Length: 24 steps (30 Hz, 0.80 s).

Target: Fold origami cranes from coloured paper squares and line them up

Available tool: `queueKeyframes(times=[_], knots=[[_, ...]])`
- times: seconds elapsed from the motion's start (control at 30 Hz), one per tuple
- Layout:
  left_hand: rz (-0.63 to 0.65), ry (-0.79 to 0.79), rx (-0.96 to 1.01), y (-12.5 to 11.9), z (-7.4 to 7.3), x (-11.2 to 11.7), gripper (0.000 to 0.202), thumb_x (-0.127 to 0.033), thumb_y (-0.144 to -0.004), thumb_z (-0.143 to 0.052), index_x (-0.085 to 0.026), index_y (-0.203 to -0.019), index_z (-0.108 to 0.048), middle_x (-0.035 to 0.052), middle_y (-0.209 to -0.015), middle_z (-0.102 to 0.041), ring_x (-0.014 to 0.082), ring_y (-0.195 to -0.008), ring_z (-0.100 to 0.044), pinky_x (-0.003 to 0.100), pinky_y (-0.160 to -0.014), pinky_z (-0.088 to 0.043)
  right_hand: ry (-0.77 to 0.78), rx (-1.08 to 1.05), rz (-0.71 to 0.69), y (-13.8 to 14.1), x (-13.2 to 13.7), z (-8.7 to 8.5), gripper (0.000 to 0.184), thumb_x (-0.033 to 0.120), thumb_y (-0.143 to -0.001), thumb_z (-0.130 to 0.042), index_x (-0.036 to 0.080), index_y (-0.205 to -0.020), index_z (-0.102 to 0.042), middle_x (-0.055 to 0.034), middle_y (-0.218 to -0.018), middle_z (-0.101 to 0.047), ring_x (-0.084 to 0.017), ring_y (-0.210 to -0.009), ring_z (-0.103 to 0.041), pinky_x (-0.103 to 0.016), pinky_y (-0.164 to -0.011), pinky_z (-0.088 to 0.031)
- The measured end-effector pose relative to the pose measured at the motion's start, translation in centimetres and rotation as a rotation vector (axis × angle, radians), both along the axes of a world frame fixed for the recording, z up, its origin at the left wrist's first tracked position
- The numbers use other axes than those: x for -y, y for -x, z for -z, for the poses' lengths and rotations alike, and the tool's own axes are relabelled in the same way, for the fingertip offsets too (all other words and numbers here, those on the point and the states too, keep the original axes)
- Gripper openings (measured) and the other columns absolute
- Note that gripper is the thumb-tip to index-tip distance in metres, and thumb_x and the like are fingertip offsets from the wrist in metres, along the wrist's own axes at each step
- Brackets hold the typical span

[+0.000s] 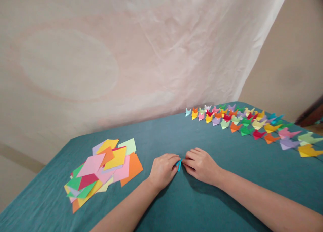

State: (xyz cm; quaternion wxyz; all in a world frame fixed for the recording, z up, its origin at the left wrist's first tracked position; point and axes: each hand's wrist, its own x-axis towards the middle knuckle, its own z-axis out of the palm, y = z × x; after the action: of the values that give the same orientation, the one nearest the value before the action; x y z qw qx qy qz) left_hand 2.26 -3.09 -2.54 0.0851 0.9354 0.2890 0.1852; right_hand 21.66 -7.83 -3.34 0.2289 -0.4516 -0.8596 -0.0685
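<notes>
A small folded piece of blue paper [179,165] is held between my two hands, just above the green cloth near the table's middle. My left hand [164,169] pinches it from the left, thumb and fingers closed. From the right, my right hand [202,166] has its fingertips closed on the paper's upper right tip. Most of the fold lies behind the left fingers, so its full shape is hidden.
Loose square papers [92,164] in many colours lie in a pile on the left. Rows of folded paper birds [234,127] stand at the back right. A green cloth [161,134] covers the table, and a pale sheet [151,57] hangs behind it.
</notes>
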Motion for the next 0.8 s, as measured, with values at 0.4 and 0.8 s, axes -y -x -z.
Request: queueKeyframes(times=[0.4, 0.8], knots=[[0.068, 0.05, 0.01, 0.22, -0.5, 0.04, 0.036, -0.013, -0.08, -0.049, -0.019, -0.114, -0.059, 0.0045, -0.113, -0.062, 0.0207, -0.106, -0.052, 0.038, -0.095, -0.043, -0.006, 0.155, -0.004, 0.44, 0.42, -0.76, 0.016, 0.025, -0.088, -0.048, 0.019, -0.089, -0.063, -0.0042, -0.081, -0.058, -0.017, -0.078, -0.049, -0.033, -0.07, -0.03], [0.067, 0.036, -0.109, 0.27, -0.69, 0.51, 0.045, -0.03, -0.088, -0.045, -0.017, -0.131, -0.041, 0.0093, -0.136, -0.044, 0.0207, -0.126, -0.039, 0.04, -0.106, -0.032, -0.004, 0.184, 0.082, 0.49, 0.51, -1.0, 0.011, 0.025, -0.085, -0.054, 0.018, -0.09, -0.061, -0.0052, -0.087, -0.058, -0.019, -0.082, -0.051, -0.034, -0.073, -0.033]])
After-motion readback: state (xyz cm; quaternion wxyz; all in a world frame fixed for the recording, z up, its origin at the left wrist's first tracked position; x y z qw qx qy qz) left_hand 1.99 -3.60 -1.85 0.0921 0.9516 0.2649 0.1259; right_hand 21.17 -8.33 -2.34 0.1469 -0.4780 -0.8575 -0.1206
